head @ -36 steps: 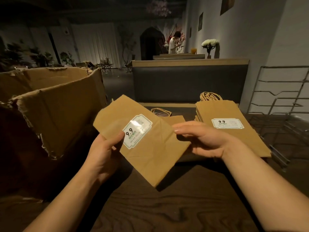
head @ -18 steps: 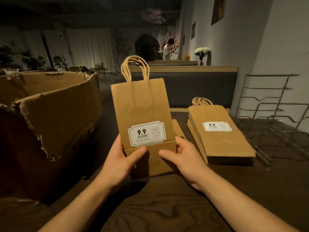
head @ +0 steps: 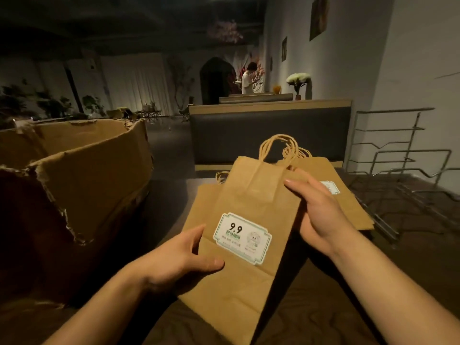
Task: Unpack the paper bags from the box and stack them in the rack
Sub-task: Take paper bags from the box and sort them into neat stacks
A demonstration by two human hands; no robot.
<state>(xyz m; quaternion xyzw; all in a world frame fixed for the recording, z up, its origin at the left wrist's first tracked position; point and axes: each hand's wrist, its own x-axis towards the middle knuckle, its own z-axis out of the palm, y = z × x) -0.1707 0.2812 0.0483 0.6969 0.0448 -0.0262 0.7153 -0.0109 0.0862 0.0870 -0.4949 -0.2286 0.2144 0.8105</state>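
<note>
Head view: both hands hold one flat paper bag over the dark table, label up, handles pointing away. The left hand grips its lower left edge, thumb curled on top just left of the label, the fingers hidden beneath. The right hand holds the right edge, thumb lying along the top face, the other fingers out of sight under the paper. Behind the right hand lies the stack of bags, flat on the table, partly covered by the held bag. The wire rack stands right of the stack, against the wall. The torn box stands at left, near the bag.
</note>
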